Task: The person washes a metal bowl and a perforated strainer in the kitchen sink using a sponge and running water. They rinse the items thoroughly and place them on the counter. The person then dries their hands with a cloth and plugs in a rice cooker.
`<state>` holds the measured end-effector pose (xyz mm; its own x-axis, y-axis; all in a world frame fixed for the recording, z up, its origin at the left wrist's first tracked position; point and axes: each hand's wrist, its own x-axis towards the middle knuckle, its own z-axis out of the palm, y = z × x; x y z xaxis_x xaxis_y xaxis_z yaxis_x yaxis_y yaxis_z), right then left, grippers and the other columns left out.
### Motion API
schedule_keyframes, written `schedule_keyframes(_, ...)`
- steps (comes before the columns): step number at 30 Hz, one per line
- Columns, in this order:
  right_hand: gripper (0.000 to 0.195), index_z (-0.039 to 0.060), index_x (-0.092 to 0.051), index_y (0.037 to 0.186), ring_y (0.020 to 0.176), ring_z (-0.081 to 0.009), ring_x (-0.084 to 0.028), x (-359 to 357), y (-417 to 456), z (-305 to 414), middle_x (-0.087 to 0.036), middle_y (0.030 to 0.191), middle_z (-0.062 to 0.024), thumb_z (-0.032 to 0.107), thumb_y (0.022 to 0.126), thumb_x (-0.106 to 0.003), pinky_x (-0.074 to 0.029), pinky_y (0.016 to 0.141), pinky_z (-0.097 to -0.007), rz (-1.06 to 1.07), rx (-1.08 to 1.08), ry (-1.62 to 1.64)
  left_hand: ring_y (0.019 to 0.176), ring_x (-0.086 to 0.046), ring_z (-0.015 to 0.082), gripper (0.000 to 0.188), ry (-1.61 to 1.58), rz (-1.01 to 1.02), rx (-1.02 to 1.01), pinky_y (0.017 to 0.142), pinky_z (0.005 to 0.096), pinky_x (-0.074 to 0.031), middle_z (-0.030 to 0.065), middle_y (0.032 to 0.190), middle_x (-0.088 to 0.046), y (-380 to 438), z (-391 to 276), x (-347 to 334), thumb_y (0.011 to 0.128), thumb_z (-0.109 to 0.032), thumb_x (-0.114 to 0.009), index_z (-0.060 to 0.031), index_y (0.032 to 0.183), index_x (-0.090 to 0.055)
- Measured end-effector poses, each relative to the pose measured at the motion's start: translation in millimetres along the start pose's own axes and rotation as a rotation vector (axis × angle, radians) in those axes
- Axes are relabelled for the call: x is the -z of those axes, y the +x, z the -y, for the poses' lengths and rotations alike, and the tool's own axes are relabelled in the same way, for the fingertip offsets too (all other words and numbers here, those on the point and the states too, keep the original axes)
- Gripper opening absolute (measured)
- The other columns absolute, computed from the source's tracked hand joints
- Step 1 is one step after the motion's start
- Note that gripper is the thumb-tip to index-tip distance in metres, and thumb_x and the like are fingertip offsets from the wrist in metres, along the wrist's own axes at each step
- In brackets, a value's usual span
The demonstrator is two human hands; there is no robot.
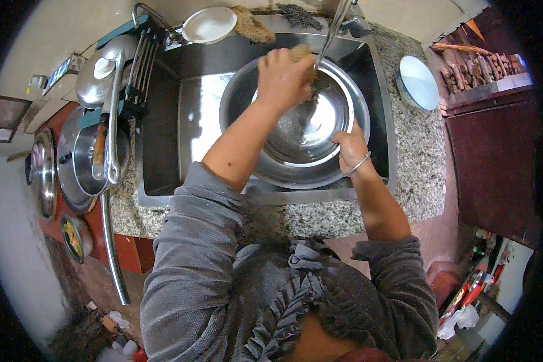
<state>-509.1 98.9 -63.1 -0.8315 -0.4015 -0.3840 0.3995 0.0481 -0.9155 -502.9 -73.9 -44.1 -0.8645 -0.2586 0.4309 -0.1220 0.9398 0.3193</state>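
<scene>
My left hand [284,77] grips a tan scrubbing pad [302,56] close to the upper rim of a shiny metal bowl [294,131]. With its thumb at the lower right rim, my right hand [354,142] holds that bowl; its fingers are partly hidden behind the rim. Beneath the bowl, a larger metal basin [235,102] stands in the stainless steel sink [163,135]. A stream of water [332,34] runs down from above beside my left hand, near the faucet [358,26].
A white bowl [209,25], a loofah-like fibre piece [253,26] and a steel wool scourer [300,17] lie behind the sink. A light blue bowl [418,83] sits on the right granite counter [421,172]. Left are a dish rack [142,68], a metal wok [88,158] and a lid [45,174].
</scene>
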Motion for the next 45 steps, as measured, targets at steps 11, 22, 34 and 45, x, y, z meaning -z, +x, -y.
schedule_keyframes(11, 0.057, 0.0042, -0.031, 0.122, 0.103, -0.0212, -0.042, 6, 6, -19, -0.041, 0.116, -0.0114, -0.008, 0.068, -0.046, -0.031, 0.088, -0.0283, -0.167, 0.234, 0.088, 0.091, -0.052, 0.0218, 0.040, -1.004, 0.017, 0.969, 0.077, 0.0279, -0.039, 0.0141, 0.099, -0.055, -69, 25, -34, 0.064, -0.015, -0.056, -0.0041, 0.102, -0.052)
schedule_keyframes(22, 0.063, 0.0113, -0.027, 0.124, 0.094, -0.0335, -0.050, -1, 46, 22, -0.049, 0.104, -0.0226, 0.004, 0.067, -0.052, -0.040, 0.079, -0.0366, 0.161, 0.409, -1.232, 0.076, -0.050, 0.0260, 0.030, -0.025, 0.051, -0.452, 0.062, 0.0367, -0.043, 0.0071, 0.082, -0.048, -23, -19, 33, 0.060, -0.016, -0.060, -0.0161, 0.088, -0.053)
schedule_keyframes(34, 0.055, 0.0009, -0.033, 0.118, 0.096, -0.0223, -0.047, -3, 10, 22, -0.049, 0.103, -0.0114, -0.006, 0.064, -0.044, -0.034, 0.084, -0.0262, -0.098, -0.029, -0.238, 0.083, -0.052, 0.0302, 0.031, -0.288, -0.010, 0.512, 0.073, 0.0357, -0.042, 0.0119, 0.091, -0.053, -4, 38, -8, 0.064, -0.014, -0.056, -0.0130, 0.095, -0.053)
schedule_keyframes(45, 0.062, 0.0001, -0.023, 0.123, 0.094, -0.0190, -0.049, -5, 25, -1, -0.047, 0.109, -0.0113, -0.010, 0.065, -0.044, -0.035, 0.083, -0.0241, -0.303, 0.146, 0.017, 0.078, -0.055, 0.0193, 0.028, -1.793, 0.070, 1.359, 0.067, 0.0309, -0.045, 0.0078, 0.092, -0.055, -84, -42, -61, 0.077, -0.028, -0.050, -0.0071, 0.095, -0.052)
